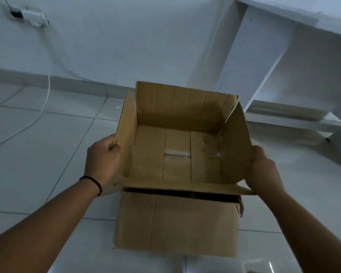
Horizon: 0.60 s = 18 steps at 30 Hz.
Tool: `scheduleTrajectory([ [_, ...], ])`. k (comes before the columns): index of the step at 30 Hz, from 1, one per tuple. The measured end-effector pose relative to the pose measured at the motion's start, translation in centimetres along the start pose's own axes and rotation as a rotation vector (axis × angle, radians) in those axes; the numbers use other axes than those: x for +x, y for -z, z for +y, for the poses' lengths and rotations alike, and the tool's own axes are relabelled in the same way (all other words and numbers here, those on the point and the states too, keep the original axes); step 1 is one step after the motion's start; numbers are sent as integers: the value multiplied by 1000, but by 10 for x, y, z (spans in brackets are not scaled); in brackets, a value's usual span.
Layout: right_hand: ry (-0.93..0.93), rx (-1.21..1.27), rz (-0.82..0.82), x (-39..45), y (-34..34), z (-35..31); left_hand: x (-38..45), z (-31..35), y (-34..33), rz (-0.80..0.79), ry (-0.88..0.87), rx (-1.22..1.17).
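Note:
An open brown cardboard box (177, 217) sits in front of me over a white tiled floor, its inside empty apart from clear tape on the bottom. My left hand (101, 160) grips the left flap near its lower edge, fingers curled round the cardboard. My right hand (263, 170) holds the right flap at its near corner. The far flap stands upright and the near flap folds outward toward me. A black band circles my left wrist.
A white shelf unit (280, 75) stands to the right behind the box. A white cable (45, 101) runs from a wall socket (31, 16) at upper left down across the floor tiles (37, 154).

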State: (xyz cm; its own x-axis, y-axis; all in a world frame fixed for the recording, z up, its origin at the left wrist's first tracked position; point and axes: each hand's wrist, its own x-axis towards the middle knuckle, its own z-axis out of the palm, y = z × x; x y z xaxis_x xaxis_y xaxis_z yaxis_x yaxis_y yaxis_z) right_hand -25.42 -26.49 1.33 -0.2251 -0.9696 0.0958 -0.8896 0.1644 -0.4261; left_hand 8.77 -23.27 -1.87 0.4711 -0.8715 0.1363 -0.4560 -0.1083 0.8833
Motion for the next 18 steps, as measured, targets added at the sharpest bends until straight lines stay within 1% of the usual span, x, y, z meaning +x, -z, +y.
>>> scheduleTrajectory([
  [3,-59,-69,-42,2,-47,26,-3,-30,-27,-16,27,98],
  [6,-57,-156,-80,4,-85,49,-5,-55,-55,-47,63,175],
  [10,-111,-111,-115,3,-127,69,-9,-88,-85,-121,158,367],
  [14,-82,-65,13,4,-150,78,-9,-103,-97,-104,224,537],
  [16,-90,-86,23,9,-154,80,-6,-100,-101,-113,234,637],
  [18,-119,-121,-10,12,-155,78,-5,-97,-102,-133,248,681],
])
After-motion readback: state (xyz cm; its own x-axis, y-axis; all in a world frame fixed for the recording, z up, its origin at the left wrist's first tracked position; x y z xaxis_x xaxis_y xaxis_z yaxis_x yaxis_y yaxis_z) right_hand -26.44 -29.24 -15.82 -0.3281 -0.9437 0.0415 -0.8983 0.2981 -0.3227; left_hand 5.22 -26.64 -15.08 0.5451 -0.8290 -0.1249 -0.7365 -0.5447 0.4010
